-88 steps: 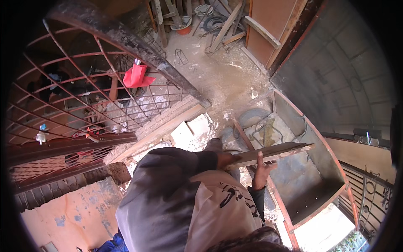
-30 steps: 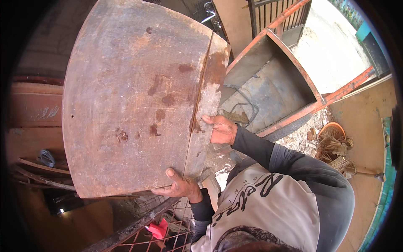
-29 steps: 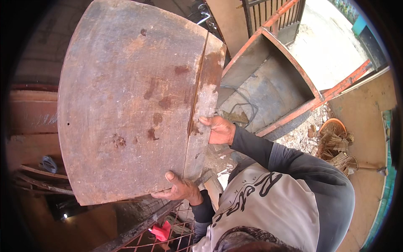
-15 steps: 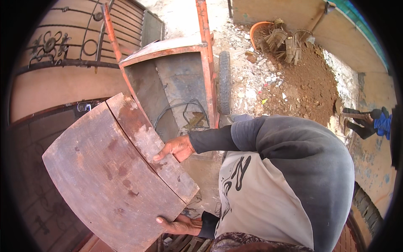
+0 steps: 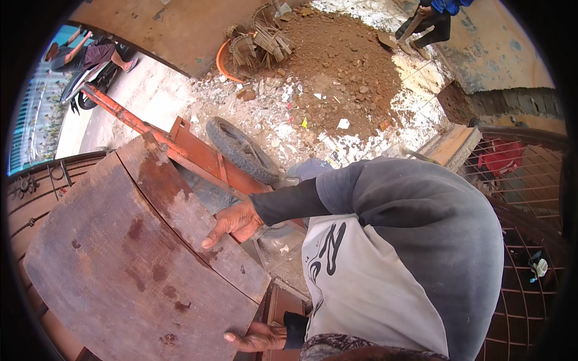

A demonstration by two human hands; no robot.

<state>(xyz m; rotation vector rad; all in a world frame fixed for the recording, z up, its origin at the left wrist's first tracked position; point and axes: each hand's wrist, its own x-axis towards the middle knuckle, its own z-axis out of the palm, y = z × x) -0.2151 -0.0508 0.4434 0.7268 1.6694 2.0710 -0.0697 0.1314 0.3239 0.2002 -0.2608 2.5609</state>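
Observation:
A large, flat wooden board (image 5: 129, 253), brown with dark stains and a long dark seam, fills the left side. My right hand (image 5: 235, 222) grips its right edge, thumb on top and fingers mostly beneath. Closer to me, my left hand (image 5: 259, 338) holds the lower right corner, its thumb against the board and its other fingers partly hidden. Just beyond the board is an orange metal handcart (image 5: 195, 153) with a black tyre (image 5: 241, 150). The board covers much of the cart's tray.
A brown soil heap (image 5: 337, 66) lies ahead, beside woven baskets (image 5: 271, 39) and an orange basin (image 5: 224, 63). White rubble (image 5: 259, 99) litters the ground. A person in blue (image 5: 430, 24) stands far right with a long-handled tool; another person (image 5: 78, 57) is by a motorbike. Metal grilles (image 5: 524, 180) stand right.
My view has turned to the right, so the cart and soil heap now appear further left. Both hands keep hold of the board, which now hides most of the cart's tray.

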